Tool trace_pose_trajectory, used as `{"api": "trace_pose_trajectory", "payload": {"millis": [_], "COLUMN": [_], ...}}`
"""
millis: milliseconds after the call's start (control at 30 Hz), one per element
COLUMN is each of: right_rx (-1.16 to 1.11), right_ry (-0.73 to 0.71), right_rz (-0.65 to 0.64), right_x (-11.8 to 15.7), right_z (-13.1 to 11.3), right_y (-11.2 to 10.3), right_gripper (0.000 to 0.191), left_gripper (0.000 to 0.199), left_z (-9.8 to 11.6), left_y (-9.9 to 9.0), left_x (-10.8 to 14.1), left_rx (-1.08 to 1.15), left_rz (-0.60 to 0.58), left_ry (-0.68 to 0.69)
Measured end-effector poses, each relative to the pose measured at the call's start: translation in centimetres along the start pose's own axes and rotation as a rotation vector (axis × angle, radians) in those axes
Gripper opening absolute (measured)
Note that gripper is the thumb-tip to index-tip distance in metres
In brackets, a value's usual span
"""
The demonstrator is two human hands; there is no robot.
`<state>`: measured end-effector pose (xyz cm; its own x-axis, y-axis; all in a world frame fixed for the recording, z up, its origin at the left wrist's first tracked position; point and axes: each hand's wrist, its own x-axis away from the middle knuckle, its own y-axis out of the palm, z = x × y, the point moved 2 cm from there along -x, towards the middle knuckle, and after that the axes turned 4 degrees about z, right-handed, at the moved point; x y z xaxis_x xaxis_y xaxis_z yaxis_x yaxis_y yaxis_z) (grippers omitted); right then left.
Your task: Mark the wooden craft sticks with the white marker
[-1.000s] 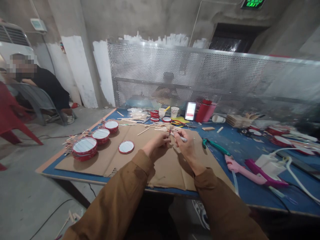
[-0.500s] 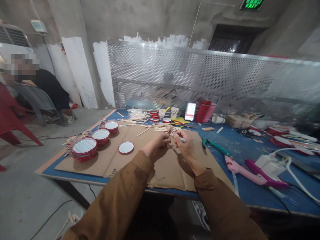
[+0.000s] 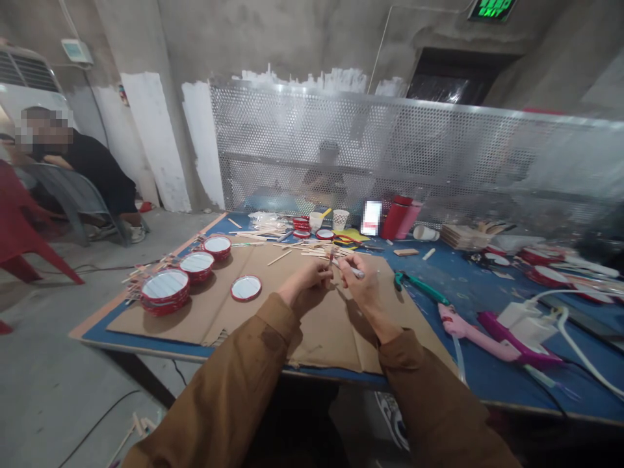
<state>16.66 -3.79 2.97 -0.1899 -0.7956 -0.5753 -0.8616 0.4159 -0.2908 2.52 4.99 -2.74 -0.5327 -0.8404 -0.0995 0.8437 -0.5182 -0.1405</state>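
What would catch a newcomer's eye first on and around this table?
Probably the red-rimmed discs, piled in three groups on the left of the cardboard, with a single one nearer the middle. Over the cardboard, the left hand holds a small strip and the right hand a pale, pen-like stick. A pink glue gun lies at right, and a green exit sign glows top right.

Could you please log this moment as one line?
left hand: small upright piece; right hand: pen-like tool; beneath: cardboard; nearby: red-rimmed disc
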Motion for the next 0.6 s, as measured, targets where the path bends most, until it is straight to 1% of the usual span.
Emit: {"api": "trace_pose_trajectory", "payload": {"millis": [100,233,433,600], "right_rx": [0.008,0.014,0.006,-0.001], "right_ry": [-0.007,-0.010,-0.006,0.001], "right_rz": [0.006,0.005,0.002,0.002], "right_x": [0.02,0.03,0.02,0.06], "right_z": [0.08,0.23,0.35,0.42], "right_y": [-0.01,-0.01,-0.02,0.06], "right_gripper": [0.051,0.049,0.048,0.048], "left_gripper": [0.029,0.027,0.031,0.030], "left_z": [0.06,0.12,0.15,0.26], "left_y": [0.03,0.04,0.03,0.11], "left_x": [0.08,0.12,0.14,0.17], "left_rx": [-0.012,-0.026,-0.007,-0.002], "left_rz": [0.027,0.018,0.006,0.040], "left_ry": [-0.029,-0.046,-0.045,-0.025]}}
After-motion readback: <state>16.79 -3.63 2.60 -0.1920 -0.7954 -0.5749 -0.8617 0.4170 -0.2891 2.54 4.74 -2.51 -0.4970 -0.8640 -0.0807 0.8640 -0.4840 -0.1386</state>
